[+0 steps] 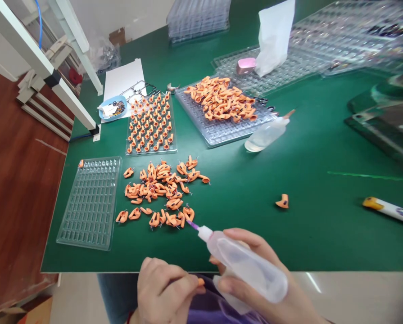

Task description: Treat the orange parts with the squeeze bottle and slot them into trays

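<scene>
My left hand (167, 290) is closed on a small orange piece (201, 282), of which only the tip shows between the fingers. In my right hand (255, 270) is a clear squeeze bottle (248, 263), and a white tissue (233, 297) lies under it against the palm. The bottle's purple nozzle (192, 224) points up and left, close to the edge of a loose pile of orange curved pieces (160, 180) on the green table (235, 180). A single orange piece (283, 201) lies apart on the right.
A mostly unfilled clear tray (89, 204) lies left. Behind the pile stand a tray of upright orange pieces (150, 126) and stacked trays (215, 137) heaped with more. A second bottle (265, 134), a marker (390, 210) and a blue dish (112, 109) are also around.
</scene>
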The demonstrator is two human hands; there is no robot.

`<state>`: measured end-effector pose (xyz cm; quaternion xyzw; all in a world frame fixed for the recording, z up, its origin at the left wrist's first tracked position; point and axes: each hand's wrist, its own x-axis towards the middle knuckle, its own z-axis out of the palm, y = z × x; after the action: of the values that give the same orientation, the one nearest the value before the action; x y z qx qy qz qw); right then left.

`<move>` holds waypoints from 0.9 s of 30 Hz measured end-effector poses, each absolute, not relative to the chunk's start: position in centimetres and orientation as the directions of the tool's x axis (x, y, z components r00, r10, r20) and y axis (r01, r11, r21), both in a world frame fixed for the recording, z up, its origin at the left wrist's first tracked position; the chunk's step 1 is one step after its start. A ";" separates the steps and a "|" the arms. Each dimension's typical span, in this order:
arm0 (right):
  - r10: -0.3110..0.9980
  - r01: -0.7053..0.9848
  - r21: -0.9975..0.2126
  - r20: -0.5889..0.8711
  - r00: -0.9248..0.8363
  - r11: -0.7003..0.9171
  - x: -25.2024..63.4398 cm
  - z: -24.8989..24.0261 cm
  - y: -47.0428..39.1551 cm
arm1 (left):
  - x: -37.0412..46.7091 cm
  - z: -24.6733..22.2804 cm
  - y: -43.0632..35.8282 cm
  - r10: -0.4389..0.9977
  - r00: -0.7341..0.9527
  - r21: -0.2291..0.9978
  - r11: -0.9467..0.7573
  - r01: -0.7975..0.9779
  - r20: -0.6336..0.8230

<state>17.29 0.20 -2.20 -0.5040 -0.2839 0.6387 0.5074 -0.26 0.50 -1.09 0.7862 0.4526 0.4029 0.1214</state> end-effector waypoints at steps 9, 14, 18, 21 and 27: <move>0.993 -0.111 -0.987 0.113 0.036 0.117 15.6 -4.3 -0.2 | -0.3 -1.4 -0.1 0.748 0.359 0.359 -0.608 0.708 0.559; 0.960 -0.013 -0.999 0.040 0.278 0.045 16.2 -4.9 -0.5 | -0.3 -1.2 0.2 0.771 0.232 0.450 -0.556 0.699 0.592; 0.924 0.095 -0.993 0.095 0.371 0.064 17.8 -5.2 0.9 | -0.3 -1.3 0.4 0.829 0.149 0.580 -0.493 0.648 0.539; 0.946 0.060 -0.994 0.104 0.306 0.090 17.9 -5.2 1.2 | -0.1 -1.6 0.4 0.886 0.066 0.719 -0.414 0.558 0.459; 0.982 -0.264 -0.964 -0.073 0.174 -0.025 15.6 -4.7 -0.1 | -0.3 -2.2 0.6 0.987 -0.093 0.946 -0.097 0.311 0.132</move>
<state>15.55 -0.14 -4.68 -0.4859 -0.3696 0.5256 0.5925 -0.27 0.63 -2.15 0.5703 0.5688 0.4724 0.3578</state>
